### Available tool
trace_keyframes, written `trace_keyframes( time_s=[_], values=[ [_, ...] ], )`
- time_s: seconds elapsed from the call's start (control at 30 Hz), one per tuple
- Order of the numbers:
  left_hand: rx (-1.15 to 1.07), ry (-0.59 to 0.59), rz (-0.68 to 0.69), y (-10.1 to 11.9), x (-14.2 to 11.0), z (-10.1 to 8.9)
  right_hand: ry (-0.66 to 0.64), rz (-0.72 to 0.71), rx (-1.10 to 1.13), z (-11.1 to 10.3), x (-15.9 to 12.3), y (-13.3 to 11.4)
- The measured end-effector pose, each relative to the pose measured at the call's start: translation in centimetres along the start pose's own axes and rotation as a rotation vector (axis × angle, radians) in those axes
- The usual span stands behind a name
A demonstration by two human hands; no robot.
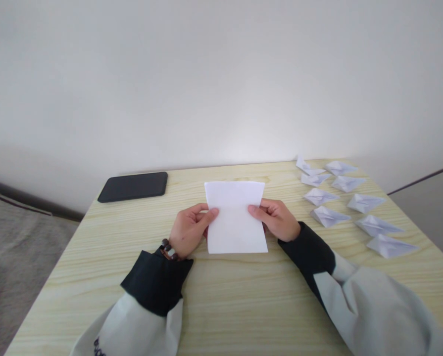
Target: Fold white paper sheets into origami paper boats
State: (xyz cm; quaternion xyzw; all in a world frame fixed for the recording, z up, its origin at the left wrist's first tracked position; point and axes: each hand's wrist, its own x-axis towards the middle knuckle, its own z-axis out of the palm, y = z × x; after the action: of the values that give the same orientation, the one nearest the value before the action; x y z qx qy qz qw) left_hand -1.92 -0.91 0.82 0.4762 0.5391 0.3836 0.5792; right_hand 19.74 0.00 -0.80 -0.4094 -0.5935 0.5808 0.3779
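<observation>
Over the counter (221,301), a white paper sheet (237,222) (probably light, easily creased) is pinched at its side edges, a sensible hold — left hand (191,228) at nine o'clock, right hand (278,218) at three.

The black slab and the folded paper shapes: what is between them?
In the head view, the white paper, held by the left hand and right hand, plus some tabletop.

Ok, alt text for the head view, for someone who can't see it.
A person's left hand and right hand hold white paper by its sides at a pale table. Folded paper shapes lie in two rows on the right; a flat black object lies at the back left.
</observation>
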Motion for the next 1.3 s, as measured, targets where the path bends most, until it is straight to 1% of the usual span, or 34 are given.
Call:
trace_keyframes(
  time_s=[0.07,0.1,0.13,0.23,0.27,0.3,0.4,0.53,0.6,0.7,0.77,0.83,0.9,0.97,1.03,1.1,1.2,1.23,1.3],
  values=[
    [0.006,0.013,-0.001,0.1,0.0,0.0,0.013,-0.030,-0.037,0.0,0.0,0.0],
    [0.005,-0.005,0.002,0.1,0.0,0.0,0.030,-0.050,-0.061,0.0,0.0,0.0],
    [0.003,-0.041,0.006,0.2,-0.1,0.0,0.056,-0.071,-0.086,0.0,0.0,0.0],
    [0.019,-0.197,-0.016,0.7,-0.2,-0.1,0.171,-0.109,-0.124,0.2,0.0,-0.2],
    [0.038,-0.228,-0.033,0.8,-0.3,-0.1,0.203,-0.112,-0.121,0.3,0.0,-0.2],
    [0.066,-0.237,-0.049,1.0,-0.3,-0.1,0.227,-0.113,-0.113,0.5,-0.1,-0.3],
    [0.190,-0.189,-0.074,1.3,-0.5,0.0,0.284,-0.114,-0.084,0.8,-0.1,-0.5],
    [0.282,-0.170,-0.065,1.1,-0.6,0.2,0.330,-0.107,-0.064,0.9,-0.1,-0.4],
    [0.271,-0.163,-0.026,0.8,-0.7,0.3,0.315,-0.104,-0.018,0.7,-0.1,-0.3],
    [0.221,-0.170,0.081,0.4,-0.7,0.4,0.238,-0.093,0.052,0.3,0.0,0.1],
    [0.179,-0.180,0.121,0.2,-0.6,0.4,0.181,-0.088,0.041,0.0,0.0,0.3],
    [0.109,-0.198,0.100,0.1,-0.4,0.3,0.123,-0.102,0.010,-0.1,-0.1,0.4],
    [0.007,-0.221,0.047,0.0,-0.2,0.1,0.063,-0.116,0.001,-0.2,-0.2,0.3],
    [-0.073,-0.232,-0.010,0.0,0.0,-0.1,0.039,-0.120,-0.002,-0.2,-0.3,0.1],
    [-0.117,-0.203,-0.041,0.0,0.2,-0.3,0.077,-0.135,-0.048,-0.3,-0.3,0.1],
    [-0.157,-0.184,-0.087,0.0,0.3,-0.3,0.133,-0.183,-0.142,-0.3,-0.3,0.1],
    [-0.226,-0.214,-0.160,0.2,0.3,-0.3,0.151,-0.302,-0.300,-0.3,-0.2,0.1],
    [-0.236,-0.219,-0.155,0.3,0.3,-0.3,0.142,-0.350,-0.341,-0.3,-0.2,0.1],
    [-0.206,-0.184,-0.084,0.4,0.2,-0.3,0.126,-0.432,-0.412,-0.2,-0.3,0.1]
  ],
)
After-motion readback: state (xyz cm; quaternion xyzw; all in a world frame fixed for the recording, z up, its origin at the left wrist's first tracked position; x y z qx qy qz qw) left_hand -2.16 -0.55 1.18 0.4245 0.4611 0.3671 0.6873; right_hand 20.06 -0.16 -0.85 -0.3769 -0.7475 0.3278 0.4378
